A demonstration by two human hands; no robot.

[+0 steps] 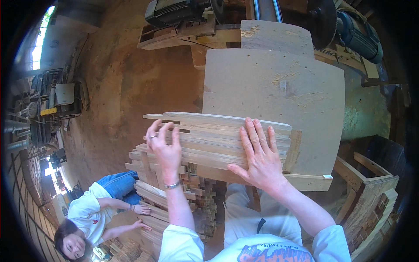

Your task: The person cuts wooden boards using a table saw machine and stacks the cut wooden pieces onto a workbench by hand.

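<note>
Wooden strips (209, 143) are lying centre-frame, probably stiff, light singly; ends likely offering best hold. Left hand (168, 153) is curling spread fingers, contact unclear; right hand (262, 159) is resting flat, fingers slightly parted.

Wooden strips (209, 139) partly hidden under right fingers (253, 135); shirt (270, 249) cut off by lower edge.

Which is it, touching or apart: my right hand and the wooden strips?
Touching: the head view shows your right hand resting palm-down across the wooden strips, thumb spread.
</note>
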